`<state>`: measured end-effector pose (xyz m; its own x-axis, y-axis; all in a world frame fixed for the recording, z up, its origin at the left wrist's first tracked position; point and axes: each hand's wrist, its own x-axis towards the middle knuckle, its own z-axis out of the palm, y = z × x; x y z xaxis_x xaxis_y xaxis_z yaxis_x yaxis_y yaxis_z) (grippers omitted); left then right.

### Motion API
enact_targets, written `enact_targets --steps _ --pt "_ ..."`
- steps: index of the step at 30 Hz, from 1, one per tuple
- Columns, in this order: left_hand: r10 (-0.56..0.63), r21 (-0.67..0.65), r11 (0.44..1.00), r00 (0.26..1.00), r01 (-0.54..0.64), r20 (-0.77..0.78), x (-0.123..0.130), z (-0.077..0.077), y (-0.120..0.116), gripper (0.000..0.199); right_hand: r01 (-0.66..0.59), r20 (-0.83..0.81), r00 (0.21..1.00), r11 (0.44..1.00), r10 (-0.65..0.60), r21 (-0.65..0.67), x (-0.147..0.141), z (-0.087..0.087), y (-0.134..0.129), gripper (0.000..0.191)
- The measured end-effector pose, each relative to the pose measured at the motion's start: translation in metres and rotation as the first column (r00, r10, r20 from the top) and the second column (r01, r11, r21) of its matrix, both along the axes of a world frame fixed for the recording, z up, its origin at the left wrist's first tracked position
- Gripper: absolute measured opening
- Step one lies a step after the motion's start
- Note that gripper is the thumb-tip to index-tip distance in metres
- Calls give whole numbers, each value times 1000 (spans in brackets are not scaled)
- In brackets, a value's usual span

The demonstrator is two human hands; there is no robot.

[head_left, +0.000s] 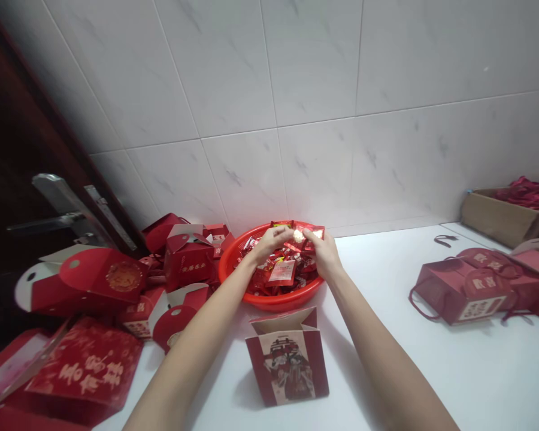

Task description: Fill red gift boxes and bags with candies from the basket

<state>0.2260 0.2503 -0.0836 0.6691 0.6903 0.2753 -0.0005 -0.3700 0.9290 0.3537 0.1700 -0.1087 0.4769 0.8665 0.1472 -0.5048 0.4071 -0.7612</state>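
A round red plastic basket (273,303) filled with small red-wrapped packets stands against the tiled wall. Over its back part, my right hand (322,246) is closed on a red packet (315,231) with a pale picture on it. My left hand (272,240) is just left of it, over the packets, fingers bent together; what its fingertips hold, if anything, I cannot make out. In front of the basket, between my forearms, a red box (291,365) with a printed picture stands upright, its top open.
Several red gift boxes (90,365) crowd the left side beside a dark door with a metal handle (49,222). Tied red boxes (462,287) lie at the right. Behind them is a cardboard box (498,215) of red ribbon-like material.
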Motion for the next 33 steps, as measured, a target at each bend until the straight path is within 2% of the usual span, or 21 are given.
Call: enact_targets --steps 1,3,5,7,8,11,17,20,26,30,33 --pt "36 -6 999 999 -36 -34 -1 -1 4 45 15 -53 998 1000 -16 -8 1 1 0 25" --pt "171 72 984 968 -160 -184 -2 -7 15 40 28 -140 990 999 -32 -32 2 3 0 19" --pt "290 211 951 880 -224 -376 -5 -16 24 25 28 -186 982 998 -36 -49 2 5 -1 16" --pt "307 264 945 808 -194 -504 -6 -26 31 7 21 -204 978 999 -30 -44 3 6 -1 14" --pt "288 262 951 787 -167 -545 -6 -30 33 5 19 -208 978 999 -27 -39 3 6 -1 14" --pt "250 272 958 718 -88 -649 -4 -36 35 12 16 -198 980 1000 -20 -22 3 3 0 17" --pt "237 315 949 614 20 -753 2 -37 37 17 31 -132 991 999 -26 38 2 0 0 32" --pt "238 317 948 589 33 -773 1 -37 39 24 30 -156 987 999 -24 36 1 3 -2 33" --pt "227 274 962 589 -9 -776 -6 -34 44 64 41 -199 979 999 -37 13 2 6 -4 31" --pt "180 211 977 600 -20 -780 -10 -35 48 73 37 -170 985 999 -34 15 2 4 -2 30" --pt "170 184 982 624 -42 -763 -11 -37 49 71 27 -166 986 999 -22 30 2 1 0 32"
